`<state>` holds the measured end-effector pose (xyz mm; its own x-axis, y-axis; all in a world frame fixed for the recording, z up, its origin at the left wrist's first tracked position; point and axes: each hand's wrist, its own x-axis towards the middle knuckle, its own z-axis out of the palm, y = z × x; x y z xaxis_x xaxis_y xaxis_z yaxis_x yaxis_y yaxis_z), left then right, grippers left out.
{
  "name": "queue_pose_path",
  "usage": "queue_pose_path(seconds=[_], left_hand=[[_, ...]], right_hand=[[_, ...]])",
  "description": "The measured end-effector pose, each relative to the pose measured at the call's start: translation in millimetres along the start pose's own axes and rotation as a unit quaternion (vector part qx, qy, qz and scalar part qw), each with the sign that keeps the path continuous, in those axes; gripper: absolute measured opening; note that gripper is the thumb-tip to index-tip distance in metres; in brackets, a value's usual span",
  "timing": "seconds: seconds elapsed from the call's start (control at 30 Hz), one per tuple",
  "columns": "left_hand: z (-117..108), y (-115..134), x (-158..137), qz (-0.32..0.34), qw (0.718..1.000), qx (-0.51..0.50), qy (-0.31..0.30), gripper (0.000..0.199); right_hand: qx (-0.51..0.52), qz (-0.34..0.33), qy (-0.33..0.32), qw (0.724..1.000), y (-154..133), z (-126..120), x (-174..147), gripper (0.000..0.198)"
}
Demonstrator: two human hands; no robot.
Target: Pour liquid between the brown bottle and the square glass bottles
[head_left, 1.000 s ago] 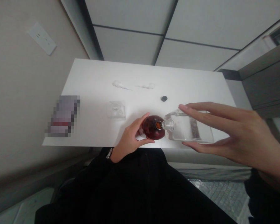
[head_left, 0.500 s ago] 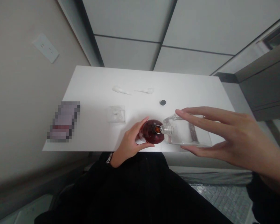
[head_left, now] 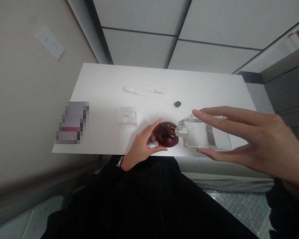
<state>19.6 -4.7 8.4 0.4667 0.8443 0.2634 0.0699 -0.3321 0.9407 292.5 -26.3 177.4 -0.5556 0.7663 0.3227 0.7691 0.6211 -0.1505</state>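
My left hand (head_left: 144, 142) is wrapped round a bottle of dark red-brown liquid (head_left: 161, 137) near the table's front edge. The bottle's mouth is uncapped and faces up towards me. In my right hand (head_left: 249, 136) is a clear square glass bottle (head_left: 198, 135) with a dark strip on its side. It is tipped nearly flat, thumb on one side and fingers on the other. Its neck points left, right at the red-brown bottle's mouth; I cannot tell whether they touch. Whether liquid flows between them is too small to make out.
On the white table (head_left: 102, 79) lie a small dark cap (head_left: 177, 104), a clear square lid-like piece (head_left: 127, 117) and two pale pump-like pieces with thin tubes (head_left: 133, 90), (head_left: 158, 91). A pixelated rectangular item (head_left: 73, 122) is at the left end. A wall (head_left: 40, 86) bounds the left side.
The view has shifted slightly, so everything appears a little higher and further right. Both hands keep their holds, and the bottles stay mouth to mouth.
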Motion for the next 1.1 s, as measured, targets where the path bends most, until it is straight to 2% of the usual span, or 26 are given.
queue_pose_path(seconds=[0.13,0.4,0.6,0.8,1.1], left_hand=[[0.9,-1.1,0.7,0.002,1.0,0.003,0.003,0.095],[0.3,-0.1,0.5,0.007,1.0,0.001,0.002,0.094],[0.0,-0.1,-0.3,-0.007,1.0,0.003,0.001,0.093],[0.2,0.0,-0.6,-0.011,1.0,0.007,-0.001,0.093],[0.7,-3.6,-1.2,0.002,1.0,0.006,0.003,0.094]], right_hand=[[-0.004,-0.003,0.006,1.0,0.4,-1.1,0.8,0.065],[-0.015,-0.019,-0.031,0.999,1.7,-6.8,4.9,0.069],[-0.025,-0.012,0.003,1.0,-0.6,-2.5,4.5,0.062],[-0.025,-0.012,0.002,1.0,-1.5,-2.5,4.4,0.061],[-0.03,-0.029,-0.033,0.999,-0.9,-7.7,7.5,0.06]])
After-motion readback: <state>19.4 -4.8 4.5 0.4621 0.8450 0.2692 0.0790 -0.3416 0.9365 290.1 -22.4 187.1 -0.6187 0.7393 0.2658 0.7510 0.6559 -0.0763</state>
